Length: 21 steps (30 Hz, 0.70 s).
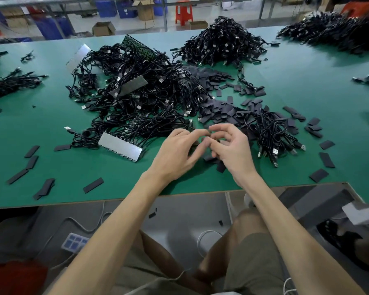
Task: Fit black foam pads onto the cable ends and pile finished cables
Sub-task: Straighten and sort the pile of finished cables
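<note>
Flat black foam pads [219, 109] strewn between tangled black USB cable heaps [141, 92].

Nothing is showing clearly enough to be read; the cables [149, 96], the foam pads [222, 111] scattered on the surface [51, 128] and the cardboard boxes [103, 28] on the floor beyond are showing no print, label, brand or number that can be made out; any marks on them are coming out too small or blurred.
</note>
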Each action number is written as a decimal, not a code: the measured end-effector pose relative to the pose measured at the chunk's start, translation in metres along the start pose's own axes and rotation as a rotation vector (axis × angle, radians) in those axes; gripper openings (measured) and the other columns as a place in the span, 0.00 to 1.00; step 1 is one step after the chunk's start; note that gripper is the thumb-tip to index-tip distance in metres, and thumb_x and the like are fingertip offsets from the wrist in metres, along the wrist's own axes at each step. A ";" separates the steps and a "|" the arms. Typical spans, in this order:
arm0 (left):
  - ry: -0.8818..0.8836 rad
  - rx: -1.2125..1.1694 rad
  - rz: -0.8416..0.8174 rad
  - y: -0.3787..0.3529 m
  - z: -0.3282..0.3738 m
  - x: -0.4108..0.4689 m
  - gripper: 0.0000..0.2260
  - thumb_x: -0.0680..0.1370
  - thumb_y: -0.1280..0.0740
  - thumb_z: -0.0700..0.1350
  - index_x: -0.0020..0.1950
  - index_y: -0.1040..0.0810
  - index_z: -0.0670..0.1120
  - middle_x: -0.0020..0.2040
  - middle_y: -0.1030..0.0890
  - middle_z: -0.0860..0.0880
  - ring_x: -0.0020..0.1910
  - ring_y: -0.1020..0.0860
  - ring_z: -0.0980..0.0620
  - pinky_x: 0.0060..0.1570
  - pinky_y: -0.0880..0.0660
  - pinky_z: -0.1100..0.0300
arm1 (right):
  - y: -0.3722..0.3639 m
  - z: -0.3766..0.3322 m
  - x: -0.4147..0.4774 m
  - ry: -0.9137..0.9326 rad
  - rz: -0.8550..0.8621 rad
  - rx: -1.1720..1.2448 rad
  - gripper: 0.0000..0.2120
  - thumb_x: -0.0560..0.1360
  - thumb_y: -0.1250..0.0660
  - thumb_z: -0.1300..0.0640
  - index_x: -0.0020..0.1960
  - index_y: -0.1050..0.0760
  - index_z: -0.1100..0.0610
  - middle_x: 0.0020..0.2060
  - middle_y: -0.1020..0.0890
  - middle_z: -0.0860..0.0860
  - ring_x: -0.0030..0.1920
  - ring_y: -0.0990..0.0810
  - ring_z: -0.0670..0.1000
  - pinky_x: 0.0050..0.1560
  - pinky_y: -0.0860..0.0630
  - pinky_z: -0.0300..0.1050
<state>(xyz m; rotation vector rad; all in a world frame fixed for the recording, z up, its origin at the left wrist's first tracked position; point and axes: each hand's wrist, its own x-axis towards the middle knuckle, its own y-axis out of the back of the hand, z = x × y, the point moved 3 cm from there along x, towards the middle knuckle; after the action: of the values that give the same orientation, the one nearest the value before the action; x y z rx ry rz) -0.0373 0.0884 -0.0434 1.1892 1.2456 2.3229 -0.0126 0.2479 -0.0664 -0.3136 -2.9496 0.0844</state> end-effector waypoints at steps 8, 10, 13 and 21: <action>0.204 0.062 0.144 0.001 -0.006 0.002 0.13 0.85 0.40 0.47 0.49 0.20 0.42 0.40 0.19 0.48 0.41 0.24 0.46 0.51 0.34 0.56 | 0.002 0.001 -0.001 -0.003 0.073 0.104 0.11 0.77 0.26 0.58 0.56 0.21 0.61 0.42 0.16 0.52 0.39 0.16 0.50 0.31 0.25 0.39; 0.246 0.047 0.148 0.002 -0.009 0.001 0.11 0.85 0.40 0.46 0.49 0.22 0.42 0.40 0.20 0.48 0.41 0.26 0.46 0.49 0.36 0.57 | 0.004 0.001 0.000 0.009 0.077 0.099 0.07 0.79 0.29 0.63 0.56 0.22 0.63 0.43 0.16 0.54 0.42 0.14 0.52 0.35 0.22 0.40; 0.224 0.094 0.116 -0.001 -0.009 0.002 0.11 0.85 0.40 0.45 0.50 0.22 0.42 0.38 0.24 0.52 0.41 0.25 0.46 0.51 0.35 0.57 | 0.005 0.000 0.001 0.029 0.082 0.088 0.08 0.78 0.31 0.69 0.57 0.22 0.64 0.44 0.16 0.54 0.43 0.13 0.51 0.37 0.21 0.39; 0.024 0.040 0.009 -0.001 0.002 0.000 0.11 0.83 0.35 0.49 0.63 0.22 0.45 0.51 0.17 0.52 0.49 0.21 0.52 0.56 0.29 0.56 | 0.005 0.000 0.001 0.046 0.049 0.041 0.09 0.76 0.27 0.68 0.55 0.20 0.59 0.44 0.15 0.50 0.44 0.15 0.49 0.41 0.20 0.39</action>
<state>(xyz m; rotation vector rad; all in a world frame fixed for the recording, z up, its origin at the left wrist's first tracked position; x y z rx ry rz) -0.0358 0.0905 -0.0437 1.1849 1.3042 2.3359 -0.0122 0.2528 -0.0670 -0.3767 -2.8909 0.1415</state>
